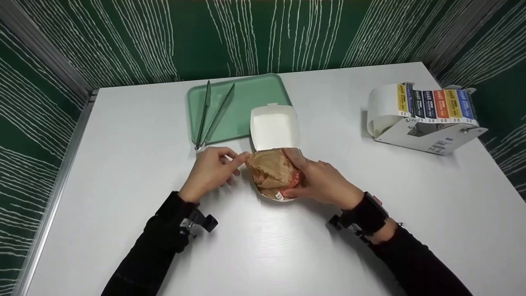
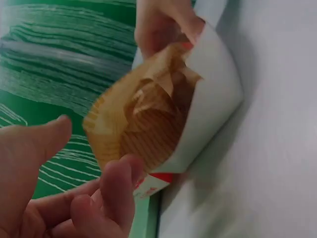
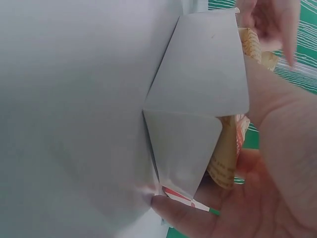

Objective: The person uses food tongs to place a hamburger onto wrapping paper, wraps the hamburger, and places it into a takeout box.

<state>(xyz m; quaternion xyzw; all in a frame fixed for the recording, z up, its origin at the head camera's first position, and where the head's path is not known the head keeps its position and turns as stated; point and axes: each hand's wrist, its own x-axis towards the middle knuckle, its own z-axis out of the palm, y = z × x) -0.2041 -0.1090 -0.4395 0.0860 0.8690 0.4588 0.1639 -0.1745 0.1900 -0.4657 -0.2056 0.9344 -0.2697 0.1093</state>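
My right hand [image 1: 324, 181] curls over the crumpled brown paper-wrapped bundle [image 1: 272, 170], thumb on its near side and fingers draped across its top, grasping it where it sits in the open white cardboard clamshell box [image 1: 274, 127]; the box stands on the white table [image 1: 123, 135] just in front of me, its lid tipped back and upright toward the far side; from the right wrist view the pale outer wall of the box [image 3: 198, 99] fills the middle, with my palm wrapped about the wrapper's edge [image 3: 225, 163] and a fingertip pressing the box's lower corner; my left hand [image 1: 211, 170] rests at the bundle's left end, thumb and forefinger pinching a corner of the brown paper; the left wrist view shows the ridged wrapper [image 2: 143, 124] bulging out of the box, my thumb and forefinger close on either side of it; behind the box lies a pale green plastic tray [image 1: 254, 94] carrying a pair of green tongs [image 1: 211, 113]; well apart on the right stands a white label dispenser with coloured sticker rolls [image 1: 427, 117].
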